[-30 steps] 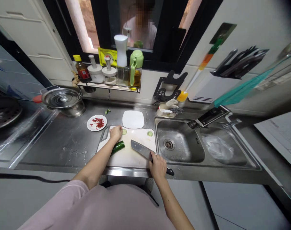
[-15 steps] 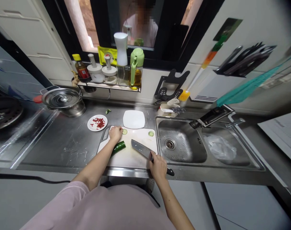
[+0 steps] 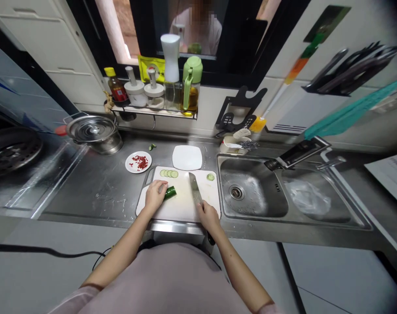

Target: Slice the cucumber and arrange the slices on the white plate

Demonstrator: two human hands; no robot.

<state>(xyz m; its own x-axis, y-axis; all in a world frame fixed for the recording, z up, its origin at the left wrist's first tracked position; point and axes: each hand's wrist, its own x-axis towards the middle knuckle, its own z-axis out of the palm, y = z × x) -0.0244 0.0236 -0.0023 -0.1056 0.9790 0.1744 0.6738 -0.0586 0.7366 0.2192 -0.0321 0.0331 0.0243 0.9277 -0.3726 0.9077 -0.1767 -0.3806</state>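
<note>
My right hand (image 3: 210,216) grips the dark handle of a broad kitchen knife (image 3: 195,187), its blade pointing away over the right half of the white cutting board (image 3: 182,207). With fingers curled, my left hand (image 3: 155,195) is closed over the near end of a dark green cucumber piece (image 3: 170,192), whose right end sticks out. A row of several overlapping cucumber slices (image 3: 169,173) lies along the board's far left edge. Near its far right corner are more pale cucumber slices (image 3: 210,177). The blade stands apart from the cucumber.
Behind the board sit a white square plate (image 3: 187,157), a round plate of chopped red pieces (image 3: 138,162) and a cucumber end (image 3: 152,147). The steel sink (image 3: 252,187) is on the right, a lidded pot (image 3: 95,135) at left. Bottles (image 3: 192,85) stand on a wall shelf.
My left hand has come back from the slices onto the cucumber, uncovering the row of slices. The knife has swung to point more directly away from me. The view has shifted slightly.
</note>
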